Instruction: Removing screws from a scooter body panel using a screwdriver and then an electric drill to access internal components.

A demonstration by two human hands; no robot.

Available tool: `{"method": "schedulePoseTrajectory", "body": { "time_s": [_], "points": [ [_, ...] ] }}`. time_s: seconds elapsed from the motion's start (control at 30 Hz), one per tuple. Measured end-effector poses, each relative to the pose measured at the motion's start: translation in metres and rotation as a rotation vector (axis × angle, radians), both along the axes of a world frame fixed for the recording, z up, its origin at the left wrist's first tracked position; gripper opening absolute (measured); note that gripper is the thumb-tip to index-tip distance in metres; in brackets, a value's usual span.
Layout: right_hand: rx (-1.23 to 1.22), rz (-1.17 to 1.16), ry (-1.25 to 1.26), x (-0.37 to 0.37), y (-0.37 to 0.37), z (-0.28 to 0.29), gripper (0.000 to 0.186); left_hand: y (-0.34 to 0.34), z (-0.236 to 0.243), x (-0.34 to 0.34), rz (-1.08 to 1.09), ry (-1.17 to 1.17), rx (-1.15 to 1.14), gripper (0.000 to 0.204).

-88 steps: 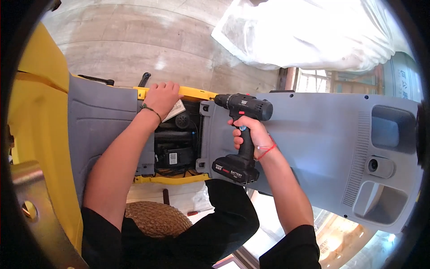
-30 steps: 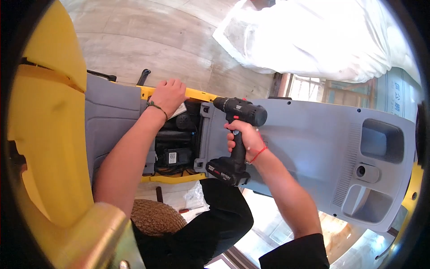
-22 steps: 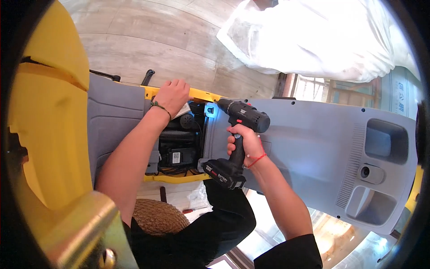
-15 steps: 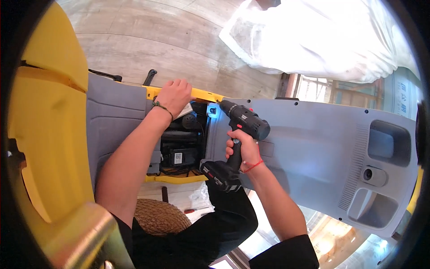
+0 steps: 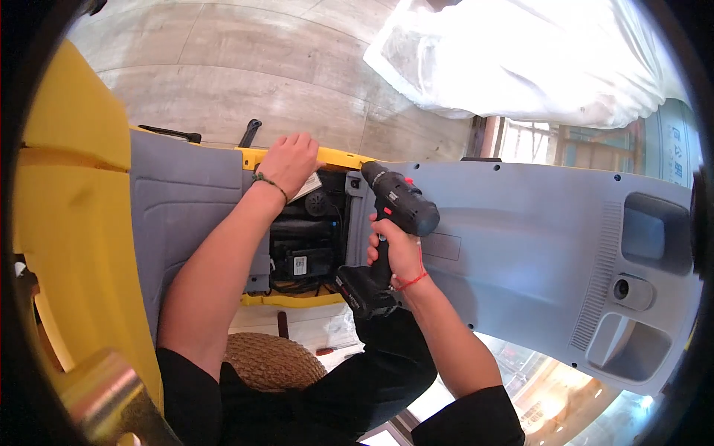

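Observation:
My right hand (image 5: 394, 256) grips the handle of a black cordless drill (image 5: 390, 223), its nose pointing up and left at the left edge of a large grey plastic panel (image 5: 535, 245). My left hand (image 5: 288, 160) rests on the yellow top edge (image 5: 342, 157) of the machine, above an open compartment (image 5: 301, 238) with black parts and wiring. A thin band sits on my left wrist, a red string on my right.
A second grey panel (image 5: 186, 208) lies left of the compartment, beside a big yellow body (image 5: 67, 215). White plastic sheeting (image 5: 520, 59) hangs at the top right. A woven round stool (image 5: 268, 360) sits below. A black lever (image 5: 249, 132) sticks up behind.
The drill has tilted, its nose swinging up and left toward the panel's edge. The blue light at its nose, seen half a second ago, no longer shows. My left hand stays put.

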State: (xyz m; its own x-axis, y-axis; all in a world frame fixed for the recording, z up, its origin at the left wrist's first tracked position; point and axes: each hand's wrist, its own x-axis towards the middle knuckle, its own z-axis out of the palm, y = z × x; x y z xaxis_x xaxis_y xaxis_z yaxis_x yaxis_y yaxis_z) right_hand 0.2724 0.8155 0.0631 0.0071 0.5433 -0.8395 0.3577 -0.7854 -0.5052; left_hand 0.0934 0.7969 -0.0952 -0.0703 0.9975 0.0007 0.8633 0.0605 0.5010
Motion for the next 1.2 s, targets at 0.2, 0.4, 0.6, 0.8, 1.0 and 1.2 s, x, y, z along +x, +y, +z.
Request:
{"method": "schedulePoseTrajectory", "body": {
  "time_s": [0.2, 0.4, 0.6, 0.8, 1.0, 1.2],
  "points": [
    [0.072, 0.016, 0.032, 0.020, -0.008, 0.022, 0.029, 0.002, 0.004, 0.000, -0.014, 0.009, -0.026, 0.032],
    [0.078, -0.135, 0.086, 0.032, -0.027, 0.035, 0.029, 0.003, 0.006, 0.000, -0.006, 0.013, -0.037, 0.034],
    [0.063, -0.188, 0.139, 0.040, -0.037, 0.030, 0.029, 0.006, 0.008, 0.006, -0.006, -0.027, -0.123, 0.033],
    [0.085, -0.233, 0.177, 0.041, -0.038, 0.030, 0.035, 0.033, 0.025, 0.035, -0.086, 0.047, 0.123, 0.038],
    [-0.058, -0.216, 0.193, 0.041, -0.045, 0.038, 0.040, 0.051, 0.006, 0.036, -0.336, 0.088, 0.134, 0.031],
    [-0.208, -0.261, 0.181, 0.048, -0.045, 0.036, 0.044, 0.050, 0.001, 0.037, -0.312, -0.036, 0.261, 0.034]
  ]
}}
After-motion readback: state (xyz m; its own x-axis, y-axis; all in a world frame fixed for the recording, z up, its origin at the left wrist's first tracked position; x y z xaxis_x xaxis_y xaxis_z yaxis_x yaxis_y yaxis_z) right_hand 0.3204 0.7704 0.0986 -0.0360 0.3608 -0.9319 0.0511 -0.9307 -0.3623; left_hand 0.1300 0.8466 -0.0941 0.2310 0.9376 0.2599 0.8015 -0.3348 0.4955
